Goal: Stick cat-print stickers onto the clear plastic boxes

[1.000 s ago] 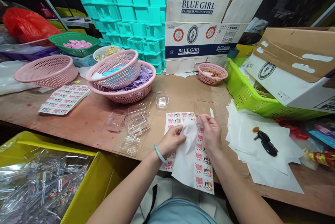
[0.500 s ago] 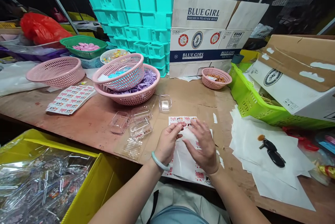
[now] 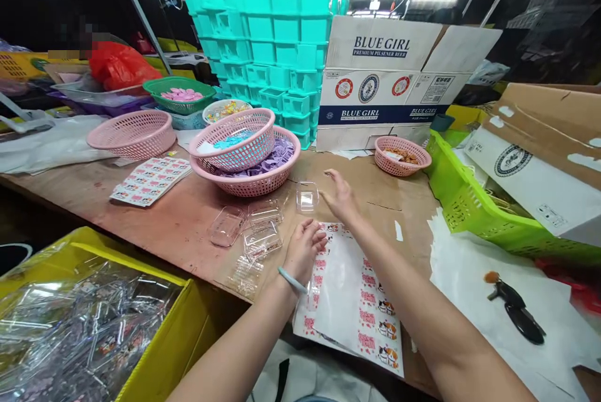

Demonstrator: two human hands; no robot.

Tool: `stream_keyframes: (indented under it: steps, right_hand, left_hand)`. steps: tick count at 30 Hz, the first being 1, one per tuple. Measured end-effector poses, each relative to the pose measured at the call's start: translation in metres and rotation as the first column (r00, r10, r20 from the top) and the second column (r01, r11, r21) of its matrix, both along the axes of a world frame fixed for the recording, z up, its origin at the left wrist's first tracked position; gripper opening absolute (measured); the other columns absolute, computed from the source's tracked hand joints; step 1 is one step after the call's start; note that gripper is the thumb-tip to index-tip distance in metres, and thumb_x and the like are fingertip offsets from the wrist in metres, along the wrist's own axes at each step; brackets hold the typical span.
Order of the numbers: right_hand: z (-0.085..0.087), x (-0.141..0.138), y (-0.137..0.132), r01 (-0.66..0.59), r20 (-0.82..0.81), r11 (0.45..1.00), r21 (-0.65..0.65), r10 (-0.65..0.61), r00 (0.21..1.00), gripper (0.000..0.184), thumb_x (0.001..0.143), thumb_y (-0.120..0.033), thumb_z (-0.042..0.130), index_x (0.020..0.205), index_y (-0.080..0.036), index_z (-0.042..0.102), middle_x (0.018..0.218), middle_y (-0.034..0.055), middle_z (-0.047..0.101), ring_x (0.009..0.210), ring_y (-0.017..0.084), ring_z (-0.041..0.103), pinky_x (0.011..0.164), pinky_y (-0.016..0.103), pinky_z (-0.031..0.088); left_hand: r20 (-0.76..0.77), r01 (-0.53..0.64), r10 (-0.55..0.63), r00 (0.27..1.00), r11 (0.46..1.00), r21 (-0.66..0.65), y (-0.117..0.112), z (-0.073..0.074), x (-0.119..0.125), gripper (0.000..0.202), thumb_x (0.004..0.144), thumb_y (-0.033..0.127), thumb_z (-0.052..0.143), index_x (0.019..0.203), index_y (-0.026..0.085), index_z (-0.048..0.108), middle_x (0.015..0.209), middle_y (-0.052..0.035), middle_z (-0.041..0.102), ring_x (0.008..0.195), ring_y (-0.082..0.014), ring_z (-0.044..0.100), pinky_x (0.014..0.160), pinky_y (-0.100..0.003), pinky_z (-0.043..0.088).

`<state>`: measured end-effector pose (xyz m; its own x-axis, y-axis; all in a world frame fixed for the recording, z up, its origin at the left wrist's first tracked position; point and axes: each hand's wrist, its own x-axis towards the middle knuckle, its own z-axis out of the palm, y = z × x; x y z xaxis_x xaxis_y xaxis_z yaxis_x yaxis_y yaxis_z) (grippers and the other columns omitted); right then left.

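Note:
My right hand (image 3: 342,196) reaches forward, fingers apart and holding nothing, beside a small clear plastic box (image 3: 307,197). Over the top left part of a sticker sheet (image 3: 369,302) is my left hand (image 3: 306,247), its fingers curled in; whatever they hold, if anything, is hidden. The sheet carries pink lettering and cat pictures, with a bare white strip down its middle. To the left of my left hand lie several more clear plastic boxes (image 3: 263,238), some bearing printed stickers.
Pink baskets (image 3: 244,184) with purple and blue pieces stand behind the boxes. More sticker sheets (image 3: 150,181) lie left. A yellow bin (image 3: 173,320) of clear packages is front left. At right are a green crate (image 3: 474,201), white paper (image 3: 457,264) and a black-handled tool (image 3: 521,320).
My right hand has left the sticker sheet and moved forward to the clear box. My left hand stays near the sheet, its fingers now curled. The view has shifted.

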<state>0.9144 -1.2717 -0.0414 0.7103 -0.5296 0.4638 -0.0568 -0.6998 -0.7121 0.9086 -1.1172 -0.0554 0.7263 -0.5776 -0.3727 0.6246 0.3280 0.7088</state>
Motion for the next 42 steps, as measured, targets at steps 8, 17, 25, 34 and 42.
stream_keyframes:
  steps: [8,17,25,34,42]
  right_hand:
    - [-0.014,0.055,0.001,0.096,-0.064,0.995,0.042,-0.093,0.994,0.057,0.077,-0.010,0.050,0.131,-0.020,0.037,0.081,0.0029,0.068,0.073,0.020,0.065,0.076,0.035,0.049]
    - [0.005,-0.066,0.054,0.131,0.413,0.986,-0.102,-0.078,0.907,0.047,0.086,-0.018,0.055,0.128,-0.024,0.037,0.094,0.0032,0.066,0.089,0.016,0.065,0.086,0.034,0.051]
    - [0.023,-0.162,0.071,0.124,0.211,0.957,0.261,-0.182,0.960,0.016,0.078,-0.034,0.069,0.089,-0.022,0.065,0.122,0.0076,0.054,0.120,0.024,0.050,0.100,0.040,0.041]
    - [0.028,-0.163,0.109,-0.069,0.019,0.674,0.735,0.082,0.996,0.028,0.073,-0.044,0.072,0.078,-0.018,0.062,0.064,0.0008,0.065,0.060,0.013,0.058,0.059,0.025,0.049]
    - [0.025,-0.168,0.117,-0.021,-0.122,0.739,0.674,0.139,0.983,0.034,0.074,-0.050,0.069,0.076,-0.017,0.060,0.061,0.0019,0.064,0.055,0.012,0.054,0.052,0.023,0.043]
  left_hand:
    - [-0.245,0.043,-0.059,0.968,0.997,-0.070,0.018,0.011,0.004,0.027,0.088,0.034,0.053,0.105,0.013,0.053,0.102,-0.0136,0.061,0.087,-0.0169,0.065,0.082,-0.027,0.051]
    - [-0.231,0.196,-0.290,0.929,0.913,-0.358,0.033,0.037,-0.023,0.049,0.082,0.049,0.058,0.123,0.026,0.043,0.110,-0.0097,0.055,0.097,-0.0217,0.063,0.088,-0.040,0.050]
    - [0.161,0.371,-0.378,0.912,0.926,0.070,0.081,0.015,-0.034,0.048,0.072,0.030,0.075,0.117,0.025,0.057,0.111,-0.0051,0.057,0.101,-0.0177,0.054,0.087,-0.031,0.045]
    - [0.096,0.403,-0.409,0.908,0.912,0.078,0.079,-0.004,-0.041,0.052,0.077,0.050,0.065,0.119,0.020,0.060,0.097,-0.0074,0.061,0.097,-0.0173,0.055,0.090,-0.033,0.041]
    - [0.082,0.364,-0.369,0.926,0.928,0.076,0.079,0.002,-0.042,0.048,0.075,0.049,0.068,0.115,0.022,0.064,0.099,-0.0058,0.060,0.087,-0.0137,0.055,0.081,-0.027,0.043]
